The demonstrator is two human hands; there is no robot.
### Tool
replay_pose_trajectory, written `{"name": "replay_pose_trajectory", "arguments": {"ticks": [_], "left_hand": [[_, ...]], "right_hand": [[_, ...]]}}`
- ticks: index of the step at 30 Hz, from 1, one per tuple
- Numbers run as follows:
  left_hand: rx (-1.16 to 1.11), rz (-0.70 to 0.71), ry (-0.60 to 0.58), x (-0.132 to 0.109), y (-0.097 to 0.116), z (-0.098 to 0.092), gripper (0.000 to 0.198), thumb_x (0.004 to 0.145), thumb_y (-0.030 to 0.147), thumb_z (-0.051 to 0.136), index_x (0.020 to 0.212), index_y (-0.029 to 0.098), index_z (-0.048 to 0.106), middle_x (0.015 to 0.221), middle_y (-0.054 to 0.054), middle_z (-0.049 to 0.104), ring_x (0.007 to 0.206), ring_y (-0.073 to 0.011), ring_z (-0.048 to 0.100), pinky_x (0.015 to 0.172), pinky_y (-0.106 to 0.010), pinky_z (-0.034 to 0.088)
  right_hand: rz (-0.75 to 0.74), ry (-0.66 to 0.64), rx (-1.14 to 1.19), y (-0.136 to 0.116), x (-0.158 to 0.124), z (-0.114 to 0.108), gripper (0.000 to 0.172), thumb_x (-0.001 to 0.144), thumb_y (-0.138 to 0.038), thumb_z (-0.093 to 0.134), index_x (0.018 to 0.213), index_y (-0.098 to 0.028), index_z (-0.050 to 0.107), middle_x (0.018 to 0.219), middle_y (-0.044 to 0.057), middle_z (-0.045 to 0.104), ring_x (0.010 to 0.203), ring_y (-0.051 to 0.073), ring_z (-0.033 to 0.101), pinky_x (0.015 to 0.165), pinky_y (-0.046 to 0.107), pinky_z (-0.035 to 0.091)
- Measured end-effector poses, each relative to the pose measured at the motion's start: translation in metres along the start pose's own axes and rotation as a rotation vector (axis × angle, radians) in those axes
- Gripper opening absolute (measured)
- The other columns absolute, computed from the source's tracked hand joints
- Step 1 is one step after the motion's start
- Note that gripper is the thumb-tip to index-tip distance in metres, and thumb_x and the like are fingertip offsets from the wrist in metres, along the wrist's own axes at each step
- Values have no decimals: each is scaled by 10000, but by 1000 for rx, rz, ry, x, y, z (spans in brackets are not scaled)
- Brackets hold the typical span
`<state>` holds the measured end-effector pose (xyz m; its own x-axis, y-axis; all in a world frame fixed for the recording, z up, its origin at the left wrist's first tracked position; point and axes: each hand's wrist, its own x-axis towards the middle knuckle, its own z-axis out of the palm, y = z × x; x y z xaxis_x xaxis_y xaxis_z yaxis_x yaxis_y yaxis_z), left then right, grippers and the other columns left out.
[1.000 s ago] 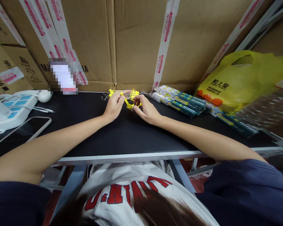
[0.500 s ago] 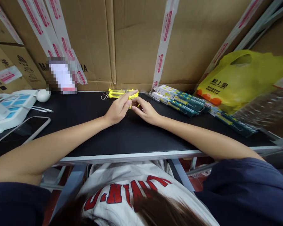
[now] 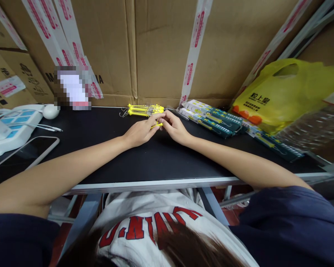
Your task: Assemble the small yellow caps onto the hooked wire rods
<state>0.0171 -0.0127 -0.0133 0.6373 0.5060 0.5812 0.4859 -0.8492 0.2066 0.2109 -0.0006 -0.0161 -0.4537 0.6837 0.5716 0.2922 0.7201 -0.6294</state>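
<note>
My left hand [image 3: 140,132] is closed around a slim yellow spring scale [image 3: 156,126], most of which is hidden by the fingers. My right hand [image 3: 177,128] meets it fingertip to fingertip, pinching at the scale's end, where a small metal hook hangs below. Just behind the hands, on the black tabletop [image 3: 144,163], lies a pile of yellow spring scales [image 3: 141,110] with wire hooks sticking out to the left.
Printed boxes [image 3: 211,118] picturing a yellow scale lie at right, beside a yellow plastic bag [image 3: 284,92]. At left are a phone [image 3: 25,155] and a white power strip [image 3: 19,129]. Large cardboard boxes [image 3: 158,48] wall off the back edge.
My hands have turned and drawn closer together, with fingertips now meeting. They have moved off the pile, which shows more fully. The pile itself stays in place.
</note>
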Motion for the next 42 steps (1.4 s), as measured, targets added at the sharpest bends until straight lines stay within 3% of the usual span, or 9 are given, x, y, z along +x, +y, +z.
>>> {"name": "replay_pose_trajectory", "arguments": {"ticks": [3,8,12,18,23,31,37,42], "left_hand": [[-39,-44,7,0,2,-1,500,995,339,403,1454,149,347,1021,-78,716,928,-205,705,813,-293,517],[-7,-66,18,1,1,0,517,993,322,394,1485,174,334,1110,-88,703,974,-203,695,855,-299,512],[65,-101,9,2,-3,2,532,990,301,383,1513,214,330,1099,-77,709,954,-216,692,809,-304,513],[145,-122,-32,3,-8,3,544,1011,278,354,1545,197,294,1032,-74,717,898,-195,675,792,-282,490],[217,-156,-95,3,-5,1,567,1015,272,354,1564,172,255,1039,-103,711,916,-209,670,796,-290,488],[259,-178,-100,3,2,-2,571,1005,236,343,1562,148,250,1161,-148,692,1030,-251,668,832,-335,501],[302,-194,-125,3,-1,2,612,1003,240,359,1574,115,179,1175,-169,689,1035,-254,676,850,-343,499],[326,-185,-130,3,-3,3,650,1010,247,347,1585,106,78,1111,-159,707,986,-244,686,822,-334,498]], "right_hand": [[-9,-6,4,0,0,0,313,974,-521,385,984,-225,486,898,51,569,744,164,559,719,335,522],[24,-60,5,-4,-2,-1,317,956,-375,354,1160,-200,523,891,50,594,763,162,581,720,323,525],[52,-70,123,3,-1,-3,317,883,-245,397,1180,-188,492,835,28,589,687,141,569,597,272,499],[16,-117,250,16,0,-1,369,871,-245,461,1228,-217,372,1009,44,605,656,103,554,466,198,422],[-25,-110,279,14,-2,1,385,881,-272,551,1194,-239,329,1003,21,581,669,94,539,541,212,470],[-26,-84,220,12,-3,3,410,872,-325,637,1153,-237,352,1015,26,570,700,94,528,654,248,489],[-49,-81,116,17,-3,5,427,857,-259,623,1213,-211,392,1055,52,571,700,98,533,628,242,474],[-74,-83,63,19,-3,7,489,868,-218,586,1317,-189,395,808,-21,526,637,106,504,604,253,447]]}}
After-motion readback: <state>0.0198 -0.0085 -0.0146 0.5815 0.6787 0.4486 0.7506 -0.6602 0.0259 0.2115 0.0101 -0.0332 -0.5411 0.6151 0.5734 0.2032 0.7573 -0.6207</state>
